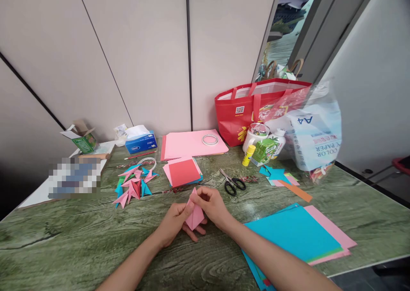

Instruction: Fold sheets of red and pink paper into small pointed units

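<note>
A pink folded paper [194,218], kite-shaped with a crease down its middle, is held between both hands just over the table. My left hand [176,219] grips its left side, thumb on the front and fingers behind. With thumb and fingers, my right hand [211,205] pinches the upper right edge near the pointed tip. Beyond the hands lies a stack of square paper [184,172], red on top with pink and blue edges showing. Black-handled scissors [231,183] rest to the right of that stack. Several folded pink, blue and green paper pieces [133,187] lie in a pile to the left.
Large blue and pink sheets [288,231] lie under and beside my right forearm. Farther back are pink sheets with a tape roll [210,139], a tissue box [141,142], a yellow glue stick [248,155], a red bag [232,116] and a plastic paper bag [317,133].
</note>
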The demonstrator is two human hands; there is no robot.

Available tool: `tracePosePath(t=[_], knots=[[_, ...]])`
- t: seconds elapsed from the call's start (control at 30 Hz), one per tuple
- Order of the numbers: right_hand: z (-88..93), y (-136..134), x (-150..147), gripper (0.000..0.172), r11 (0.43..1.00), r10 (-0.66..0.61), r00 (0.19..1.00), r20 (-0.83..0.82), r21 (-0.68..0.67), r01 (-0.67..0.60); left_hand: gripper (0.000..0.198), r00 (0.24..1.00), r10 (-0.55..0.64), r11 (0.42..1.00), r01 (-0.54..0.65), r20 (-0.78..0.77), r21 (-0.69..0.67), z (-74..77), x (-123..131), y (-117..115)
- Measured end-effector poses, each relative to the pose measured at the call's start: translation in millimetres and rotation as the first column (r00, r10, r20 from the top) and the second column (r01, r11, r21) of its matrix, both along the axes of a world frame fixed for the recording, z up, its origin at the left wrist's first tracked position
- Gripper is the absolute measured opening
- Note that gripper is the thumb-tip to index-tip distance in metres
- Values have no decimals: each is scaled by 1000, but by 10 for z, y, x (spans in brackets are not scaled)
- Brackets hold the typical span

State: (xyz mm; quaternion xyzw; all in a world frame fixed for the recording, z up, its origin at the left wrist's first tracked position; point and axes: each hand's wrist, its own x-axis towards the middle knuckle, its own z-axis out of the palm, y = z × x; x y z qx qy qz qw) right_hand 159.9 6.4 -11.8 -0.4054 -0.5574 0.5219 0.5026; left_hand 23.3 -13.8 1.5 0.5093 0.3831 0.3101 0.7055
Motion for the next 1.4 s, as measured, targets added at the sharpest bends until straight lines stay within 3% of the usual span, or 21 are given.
tracePosePath(t=[0.23,0.53,0.8,0.97,1.17,1.4], knots=[[56,-19,-33,27,996,24,995,-95,-84,-32,43,999,16,997,-13,37,-69,-17,22,-12],[80,1,-15,22,992,-54,970,-236,-124,25,42,998,46,998,-44,42,-37,-12,18,-4],[90,-1,9,24,983,-20,979,-203,-182,-18,40,998,28,999,-27,-62,18,6,44,-19],[60,11,6,24,986,-52,985,-163,-166,25,35,984,131,990,-123,-121,71,12,41,4],[3,35,-2,25,992,49,987,-150,-110,-66,32,923,381,922,-376,-48,93,28,0,62],[-27,58,15,16,997,-77,992,-95,-7,77,26,911,400,906,-377,-96,193,56,-10,78]])
